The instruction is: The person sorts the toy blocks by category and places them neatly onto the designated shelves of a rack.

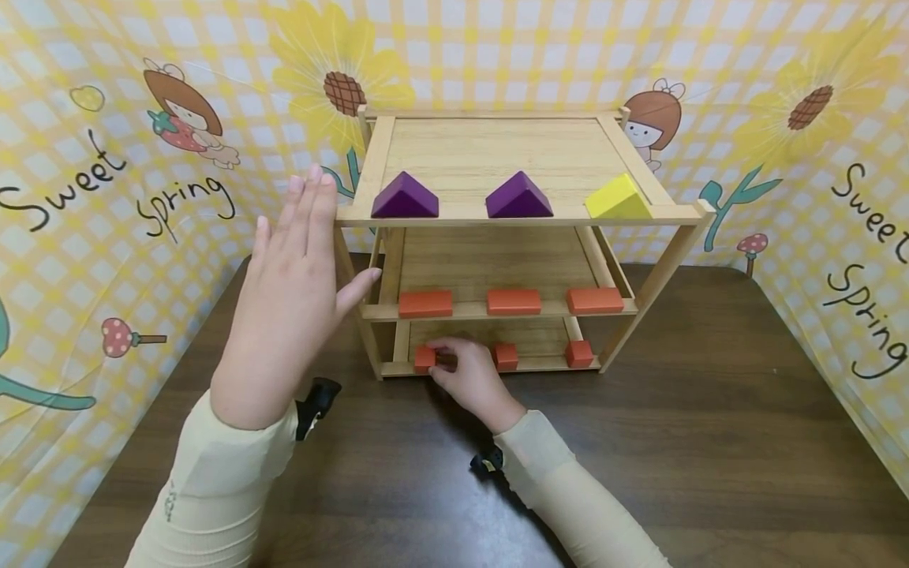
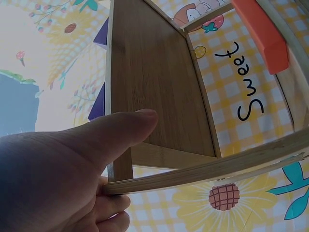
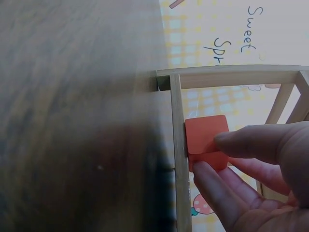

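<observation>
On the bottom shelf of a small wooden rack (image 1: 497, 132), my right hand (image 1: 472, 383) pinches the leftmost small red cube (image 1: 424, 359). The right wrist view shows thumb and fingers against the cube (image 3: 206, 134), close to the shelf's front rail (image 3: 181, 193). My left hand (image 1: 284, 315) is at the rack's upper left front corner, its fingers straight. In the left wrist view, the left thumb (image 2: 130, 128) crosses the frame while the other fingers are partly hidden behind the wood. Two more red cubes, a middle one (image 1: 506, 356) and a right one (image 1: 578, 353), sit along the bottom shelf.
Orange-red rectangular blocks (image 1: 514, 301) line the middle shelf's front. On top stand two purple triangular prisms (image 1: 405, 197) and a yellow one (image 1: 618, 199). The rack stands on a dark wooden table (image 1: 710, 442), with checked, flower-printed cloth (image 1: 454, 55) around it.
</observation>
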`<state>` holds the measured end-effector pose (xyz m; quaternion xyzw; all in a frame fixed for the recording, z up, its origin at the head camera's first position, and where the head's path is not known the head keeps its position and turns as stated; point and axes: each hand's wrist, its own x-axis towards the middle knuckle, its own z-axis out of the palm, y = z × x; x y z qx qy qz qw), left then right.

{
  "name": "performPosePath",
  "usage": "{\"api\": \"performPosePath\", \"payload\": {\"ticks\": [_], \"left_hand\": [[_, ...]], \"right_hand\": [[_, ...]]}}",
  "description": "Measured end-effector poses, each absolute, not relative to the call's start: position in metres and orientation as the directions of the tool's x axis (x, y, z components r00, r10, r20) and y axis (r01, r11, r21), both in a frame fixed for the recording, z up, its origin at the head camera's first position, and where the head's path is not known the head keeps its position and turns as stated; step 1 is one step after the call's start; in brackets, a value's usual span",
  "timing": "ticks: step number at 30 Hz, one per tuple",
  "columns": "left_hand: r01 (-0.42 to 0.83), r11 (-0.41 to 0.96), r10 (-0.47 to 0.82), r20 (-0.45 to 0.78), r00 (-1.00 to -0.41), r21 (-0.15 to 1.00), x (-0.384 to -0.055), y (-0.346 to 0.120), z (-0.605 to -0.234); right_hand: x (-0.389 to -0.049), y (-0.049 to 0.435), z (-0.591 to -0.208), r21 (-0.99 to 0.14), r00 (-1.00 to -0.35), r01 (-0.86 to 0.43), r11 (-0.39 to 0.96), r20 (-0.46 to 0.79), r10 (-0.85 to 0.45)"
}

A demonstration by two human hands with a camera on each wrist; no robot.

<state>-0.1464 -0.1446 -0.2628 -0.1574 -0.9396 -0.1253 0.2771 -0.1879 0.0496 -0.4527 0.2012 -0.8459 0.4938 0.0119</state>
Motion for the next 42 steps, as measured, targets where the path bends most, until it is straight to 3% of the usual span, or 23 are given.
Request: {"api": "performPosePath", "payload": {"ticks": [11, 15, 22, 25, 29, 35, 39, 42], "left_hand": [[0.363, 0.919, 0.223, 0.556, -0.801, 0.154, -0.147, -0.144, -0.263], [0.359, 0.920, 0.221, 0.549, -0.806, 0.157, -0.149, -0.143, -0.263], [0.367, 0.916, 0.219, 0.562, -0.797, 0.162, -0.152, -0.141, -0.268], [0.373, 0.913, 0.218, 0.575, -0.788, 0.164, -0.153, -0.140, -0.271], [0.381, 0.907, 0.211, 0.591, -0.778, 0.179, -0.156, -0.139, -0.275], [0.435, 0.876, 0.220, 0.631, -0.744, 0.208, -0.164, -0.141, -0.283], [0.463, 0.866, 0.246, 0.647, -0.721, 0.187, -0.174, -0.148, -0.290], [0.488, 0.855, 0.248, 0.687, -0.683, 0.177, -0.182, -0.155, -0.296]], "right_hand": [[-0.180, 0.051, -0.441, -0.765, -0.908, -0.395, 0.509, 0.241, -0.342], [-0.174, 0.053, -0.437, -0.778, -0.894, -0.414, 0.472, 0.248, -0.374], [-0.150, 0.069, -0.418, -0.724, -0.825, -0.540, 0.430, 0.355, -0.439], [-0.140, 0.082, -0.409, -0.613, -0.749, -0.661, 0.432, 0.507, -0.426], [-0.134, 0.106, -0.395, -0.442, -0.592, -0.793, 0.419, 0.721, -0.359], [-0.140, 0.147, -0.372, -0.233, -0.341, -0.870, 0.434, 0.921, -0.189], [-0.145, 0.173, -0.356, -0.202, -0.244, -0.833, 0.515, 0.970, -0.015], [-0.151, 0.192, -0.348, -0.241, -0.212, -0.775, 0.585, 0.970, 0.119]]}}
